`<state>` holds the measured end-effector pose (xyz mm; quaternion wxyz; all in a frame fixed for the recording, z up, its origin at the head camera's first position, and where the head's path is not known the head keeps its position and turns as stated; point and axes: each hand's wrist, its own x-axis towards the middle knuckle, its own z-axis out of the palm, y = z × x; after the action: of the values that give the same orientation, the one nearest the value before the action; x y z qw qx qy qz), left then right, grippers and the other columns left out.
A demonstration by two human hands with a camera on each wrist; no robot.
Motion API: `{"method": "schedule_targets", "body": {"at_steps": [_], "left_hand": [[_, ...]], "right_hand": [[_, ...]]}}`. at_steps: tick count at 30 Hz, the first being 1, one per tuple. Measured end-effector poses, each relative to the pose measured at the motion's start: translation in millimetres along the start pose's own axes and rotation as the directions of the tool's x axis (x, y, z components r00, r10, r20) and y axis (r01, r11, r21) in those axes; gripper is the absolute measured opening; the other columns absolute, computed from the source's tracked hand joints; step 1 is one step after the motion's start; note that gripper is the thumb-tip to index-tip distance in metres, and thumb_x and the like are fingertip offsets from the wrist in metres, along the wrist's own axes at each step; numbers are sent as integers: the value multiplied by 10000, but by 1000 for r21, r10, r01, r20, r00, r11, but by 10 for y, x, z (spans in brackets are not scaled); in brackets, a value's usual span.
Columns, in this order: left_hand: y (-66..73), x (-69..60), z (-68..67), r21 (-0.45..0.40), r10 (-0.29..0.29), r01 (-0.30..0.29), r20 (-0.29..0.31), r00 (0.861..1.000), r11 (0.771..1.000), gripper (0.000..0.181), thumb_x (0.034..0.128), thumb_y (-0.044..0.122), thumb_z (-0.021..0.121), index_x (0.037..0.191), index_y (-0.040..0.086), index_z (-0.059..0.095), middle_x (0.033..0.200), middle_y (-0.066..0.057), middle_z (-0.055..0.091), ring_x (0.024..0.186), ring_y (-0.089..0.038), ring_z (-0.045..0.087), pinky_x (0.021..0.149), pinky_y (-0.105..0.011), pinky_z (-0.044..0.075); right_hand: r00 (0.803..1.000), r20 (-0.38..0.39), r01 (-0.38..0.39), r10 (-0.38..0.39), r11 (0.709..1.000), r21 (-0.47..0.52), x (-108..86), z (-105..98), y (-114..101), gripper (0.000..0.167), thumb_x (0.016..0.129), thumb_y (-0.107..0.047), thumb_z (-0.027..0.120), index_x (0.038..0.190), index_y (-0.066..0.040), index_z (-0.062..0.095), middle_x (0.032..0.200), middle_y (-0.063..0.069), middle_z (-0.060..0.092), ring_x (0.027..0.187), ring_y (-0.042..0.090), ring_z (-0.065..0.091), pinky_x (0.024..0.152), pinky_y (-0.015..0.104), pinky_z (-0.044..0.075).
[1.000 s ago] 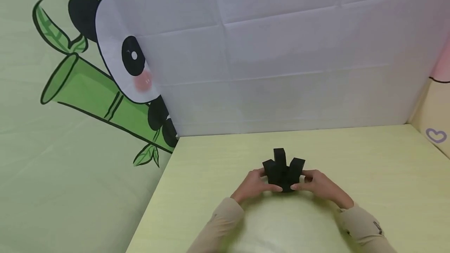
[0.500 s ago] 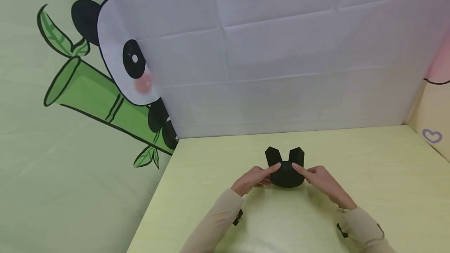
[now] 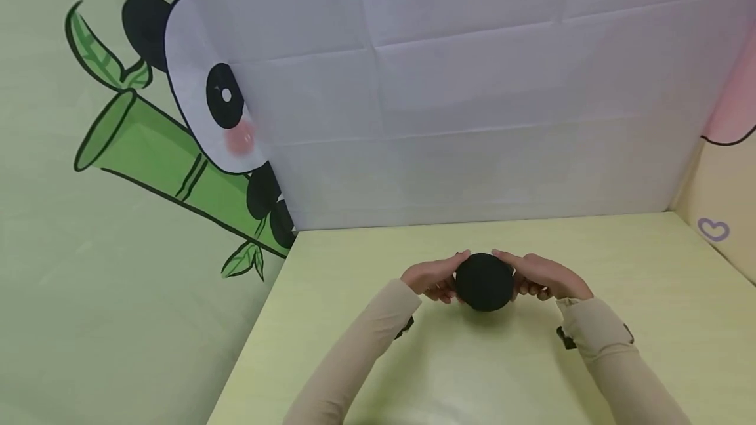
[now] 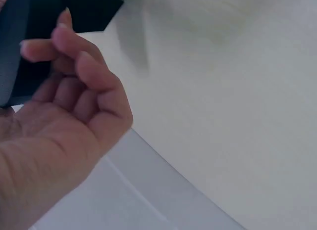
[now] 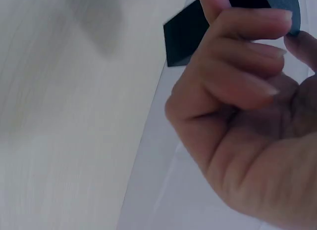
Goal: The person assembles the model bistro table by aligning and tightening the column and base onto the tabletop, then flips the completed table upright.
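A black object with a round flat base and block-like prongs is held between both hands, its round face toward the head view. In that view the prongs are almost wholly hidden behind the face. My left hand grips its left side, thumb at the upper rim and fingers bent beneath. On the opposite side my right hand holds it likewise. The left wrist view shows a pointed prong beyond the fingers. Another angular prong shows behind the hand in the right wrist view.
The pale yellow table spreads under both arms, with a soft shadow below the object. A white cloth wall rises at its back edge. A green panda-print cloth hangs at left, and a cream panel stands at right.
The object has turned over in both hands: its prongs pointed up at first, then tipped away, and now its round face shows. The thumbs have moved up to the rim's top.
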<state>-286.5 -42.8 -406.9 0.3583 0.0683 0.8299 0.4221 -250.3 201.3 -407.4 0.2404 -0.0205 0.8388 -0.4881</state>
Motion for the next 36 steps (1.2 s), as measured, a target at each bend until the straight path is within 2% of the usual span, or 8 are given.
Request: {"method": "schedule_targets", "body": {"at_steps": [3,6,10,14,18,23,27,36], "left_hand": [[87,44,-27,2,-45,45,61,997,999,922,995,750,331,829,-25,801,582,-21,577,506,-115,454,498,-241,277],[150,51,-50,-7,-88,90,110,990,996,923,1018,721,325,885,-55,807,540,-27,583,482,-113,384,474,-236,226],[179,75,-57,-30,-141,144,104,985,989,899,1044,669,337,866,-83,797,526,-50,593,440,-99,346,443,-215,242],[155,170,-33,-63,-178,184,92,980,981,835,1054,597,377,788,-82,785,535,-84,610,393,-73,321,404,-198,253],[125,212,-18,-81,-205,214,107,973,974,854,1062,581,369,834,-139,770,477,-61,546,398,-60,285,400,-189,252],[109,202,-28,-89,-206,215,107,973,972,901,1070,608,338,947,-183,750,444,-22,472,406,-50,266,400,-186,257],[120,185,-21,-99,-196,206,104,975,973,898,1074,606,339,984,-193,739,442,-18,478,403,-45,262,402,-184,252],[95,247,-12,-77,-204,214,117,972,974,912,1061,623,328,942,-173,756,438,-3,456,394,-40,265,395,-180,267]], "right_hand": [[998,48,-49,50,999,-17,38,-68,-7,831,1040,-658,384,705,1,763,546,-33,437,464,65,232,461,209,219],[991,98,-83,86,996,-34,81,-103,4,847,1046,-658,354,703,-7,773,547,-38,440,459,58,233,456,202,214],[982,148,-115,118,993,-28,156,-106,46,862,1059,-642,308,704,-12,777,552,-46,453,464,48,248,461,191,222],[972,175,-154,158,988,-32,225,-99,116,858,1075,-609,270,698,-28,775,556,-55,448,466,46,259,468,189,221],[971,175,-161,165,986,-38,263,-86,154,841,1085,-577,262,693,-32,770,558,-59,432,468,49,269,469,190,225],[979,129,-153,155,988,-22,275,-65,143,832,1083,-579,291,685,-22,765,552,-56,441,464,43,284,460,179,239],[979,126,-158,159,987,-17,272,-65,142,833,1088,-571,283,683,-20,759,551,-54,438,461,41,283,456,176,242],[978,143,-155,153,988,3,276,-64,164,819,1069,-592,308,674,-32,756,549,-57,437,466,40,270,462,176,252]]}}
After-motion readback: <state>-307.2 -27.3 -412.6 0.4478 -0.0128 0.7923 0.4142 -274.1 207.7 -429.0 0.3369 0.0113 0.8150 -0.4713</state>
